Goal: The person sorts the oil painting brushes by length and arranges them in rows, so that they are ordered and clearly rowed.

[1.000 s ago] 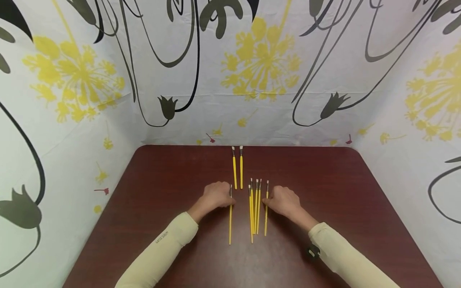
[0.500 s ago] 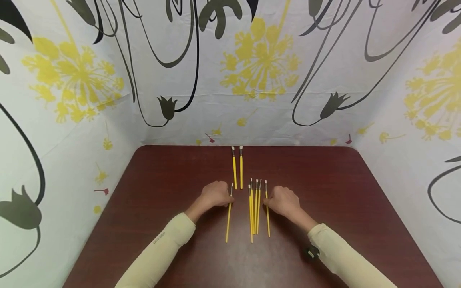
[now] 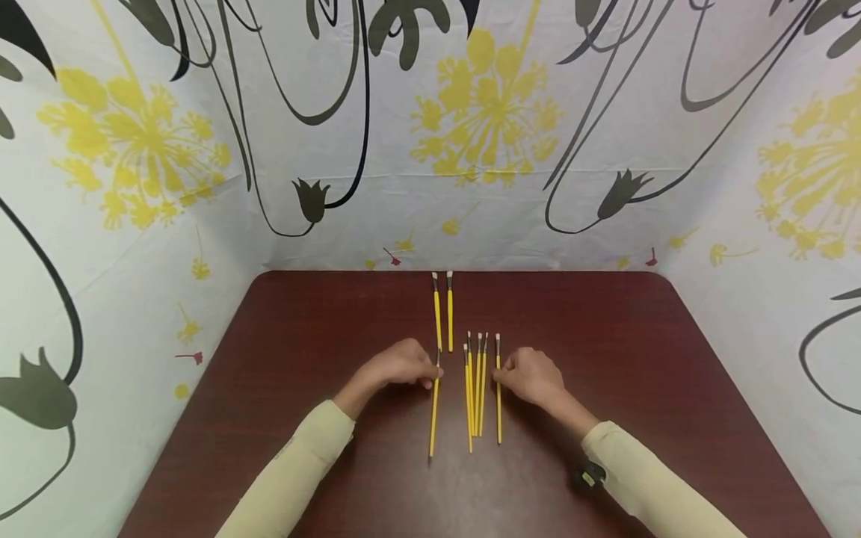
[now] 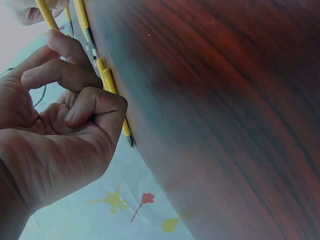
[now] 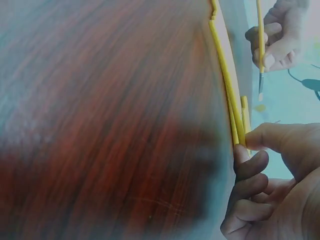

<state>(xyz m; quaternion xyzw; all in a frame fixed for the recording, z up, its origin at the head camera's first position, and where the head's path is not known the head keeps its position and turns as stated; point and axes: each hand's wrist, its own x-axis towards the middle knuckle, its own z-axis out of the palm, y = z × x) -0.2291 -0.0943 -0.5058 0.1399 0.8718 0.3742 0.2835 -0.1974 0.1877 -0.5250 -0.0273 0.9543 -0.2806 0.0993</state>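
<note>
Head view: slim yellow brush (image 3: 433, 418) in the left hand (image 3: 406, 364), bristle end pointing away from the person, shaft leaning slightly; whether it touches the table cannot be told. Left wrist view shows thumb and forefinger pinching it, other fingers bent toward the palm. Second slim brush (image 3: 499, 418), nearly straight, pinched by thumb and forefinger of the right hand (image 3: 531, 373). Between the two held brushes, nearer the right one: a close group of four slim brushes (image 3: 477, 396), bristles at the far end, handles converging toward the person. Farther off, two thicker yellow brushes (image 3: 450, 321) lie side by side, apart, reaching almost to the back edge of the dark red-brown table (image 3: 303, 321). Pale yellow sleeves (image 3: 296, 463) on both arms; small black device (image 3: 590, 476) by the right cuff. Beyond the table, white cloth (image 3: 397, 149) printed with yellow and grey flowers.
</note>
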